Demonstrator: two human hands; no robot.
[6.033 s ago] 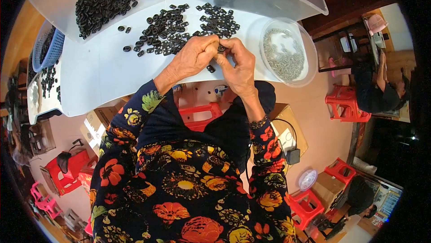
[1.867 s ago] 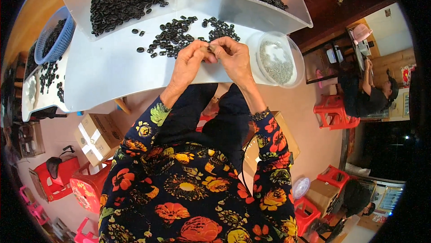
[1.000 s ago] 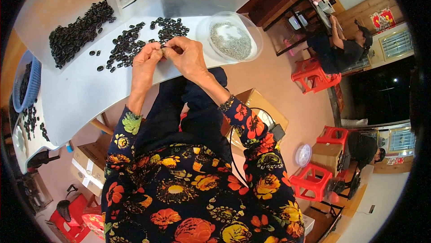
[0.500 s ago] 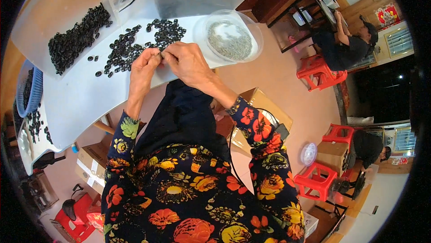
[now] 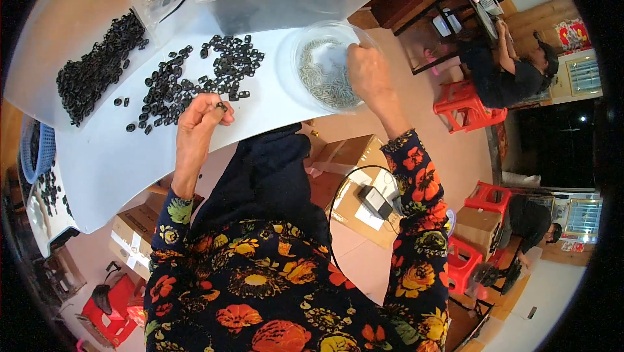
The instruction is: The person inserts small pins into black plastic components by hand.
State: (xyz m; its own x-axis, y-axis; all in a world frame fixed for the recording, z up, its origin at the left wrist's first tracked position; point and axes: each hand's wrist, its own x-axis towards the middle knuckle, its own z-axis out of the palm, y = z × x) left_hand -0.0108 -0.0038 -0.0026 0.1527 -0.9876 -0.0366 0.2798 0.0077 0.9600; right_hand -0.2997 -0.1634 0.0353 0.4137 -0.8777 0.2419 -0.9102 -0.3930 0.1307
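My left hand (image 5: 200,117) is closed in a pinch above the table's front edge. Between its thumb and fingers sits a small black oval part (image 5: 221,106). My right hand (image 5: 369,74) is over the right side of a round clear tub (image 5: 290,59), its fingers curled downward and their tips hidden. Thin silvery metal pins (image 5: 320,82) lie spread over the tub's bottom. Left of the tub, a loose pile of black oval parts (image 5: 170,85) covers part of the white table (image 5: 117,163).
A deep clear bin (image 5: 286,11) with more black parts stands behind the tub. Another heap (image 5: 97,69) lies in a tilted clear container at left, near a blue basket (image 5: 45,150). Cardboard boxes (image 5: 351,157) stand below. Two people sit at right near red stools (image 5: 465,108).
My right hand has left my left hand and moved right to the tub of pins. My left hand stays near its place, still pinching the black part. The view has shifted slightly.
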